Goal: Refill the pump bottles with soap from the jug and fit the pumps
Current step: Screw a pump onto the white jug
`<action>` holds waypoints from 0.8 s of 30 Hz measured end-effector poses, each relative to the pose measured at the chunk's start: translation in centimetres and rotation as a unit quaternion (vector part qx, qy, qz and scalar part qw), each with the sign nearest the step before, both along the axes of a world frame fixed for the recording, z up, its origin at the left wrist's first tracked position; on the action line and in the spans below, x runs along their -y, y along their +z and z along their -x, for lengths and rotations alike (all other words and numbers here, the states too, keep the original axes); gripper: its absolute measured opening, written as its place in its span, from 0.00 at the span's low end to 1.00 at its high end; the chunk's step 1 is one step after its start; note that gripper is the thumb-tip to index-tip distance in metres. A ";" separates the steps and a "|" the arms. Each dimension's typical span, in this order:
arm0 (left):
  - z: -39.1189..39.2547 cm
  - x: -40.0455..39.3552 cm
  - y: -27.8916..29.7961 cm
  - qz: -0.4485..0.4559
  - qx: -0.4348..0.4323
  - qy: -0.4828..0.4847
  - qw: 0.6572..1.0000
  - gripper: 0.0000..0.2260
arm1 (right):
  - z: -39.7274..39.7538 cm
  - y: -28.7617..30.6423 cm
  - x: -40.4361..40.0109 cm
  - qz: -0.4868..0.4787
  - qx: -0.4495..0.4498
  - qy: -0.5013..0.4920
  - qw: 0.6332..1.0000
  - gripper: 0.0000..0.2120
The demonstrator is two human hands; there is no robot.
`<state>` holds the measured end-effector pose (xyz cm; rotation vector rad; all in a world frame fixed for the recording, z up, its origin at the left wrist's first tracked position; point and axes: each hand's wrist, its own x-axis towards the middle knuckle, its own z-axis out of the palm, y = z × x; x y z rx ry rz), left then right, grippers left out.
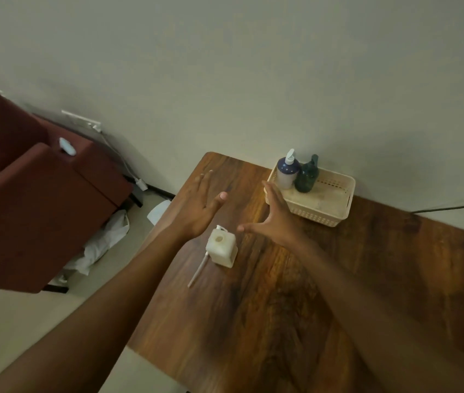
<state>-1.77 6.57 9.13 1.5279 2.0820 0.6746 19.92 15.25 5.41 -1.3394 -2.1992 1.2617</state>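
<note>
Both hands, left (201, 204) and right (274, 215), hover spread and empty above a wooden table (281, 307); between them stands an uncapped square white plastic bottle (222, 249), its white pump (201, 265) lying alongside; filling seems next, with no jug visible.

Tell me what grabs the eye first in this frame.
Two open hands, the left hand and right hand, spread above the wooden table, holding nothing. Just below them stands a white square bottle with its mouth uncovered, a pump lying beside it. At the far edge, a cream basket holds a blue-and-white pump bottle and a dark green bottle.
</note>
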 end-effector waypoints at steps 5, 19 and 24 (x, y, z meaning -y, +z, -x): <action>1.0 3.2 -1.1 -0.009 0.054 0.034 0.998 0.35 | 2.5 -2.3 4.2 0.057 0.031 0.068 0.996 0.67; 4.3 7.6 -5.1 0.026 0.080 0.081 0.993 0.34 | 7.6 -10.3 9.3 0.046 0.010 -0.058 0.997 0.46; 4.7 6.2 -6.6 0.031 0.066 0.063 0.995 0.34 | 7.6 -10.6 9.3 0.025 0.014 -0.099 0.995 0.43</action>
